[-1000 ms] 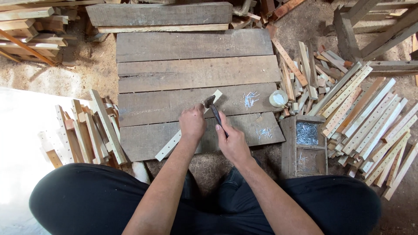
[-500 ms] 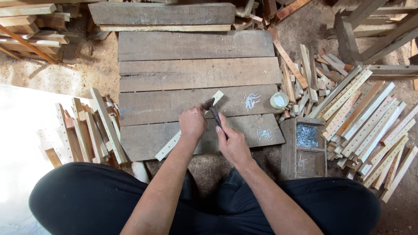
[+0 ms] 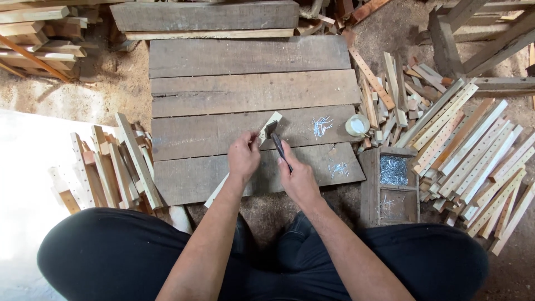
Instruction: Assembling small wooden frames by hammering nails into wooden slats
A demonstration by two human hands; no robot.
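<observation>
on the grey planks [image 3: 223, 134], the left hand [image 3: 243, 158] pinches a pale wood strip [image 3: 267, 126] whose long axis runs from 7 to 1 o'clock. the right hand [image 3: 298, 177] grips a hammer [image 3: 275, 140], head pointing toward 11 o'clock over the strip.

Both forearms reach forward from the lap, bare and converging toward the middle. The left hand [image 3: 243, 156] is palm down, fingers curled and pinched together at the front. The right hand [image 3: 298, 177] sits just beside it, slightly nearer the body, closed in a fist with the knuckles up and the wrist angled inward.
</observation>
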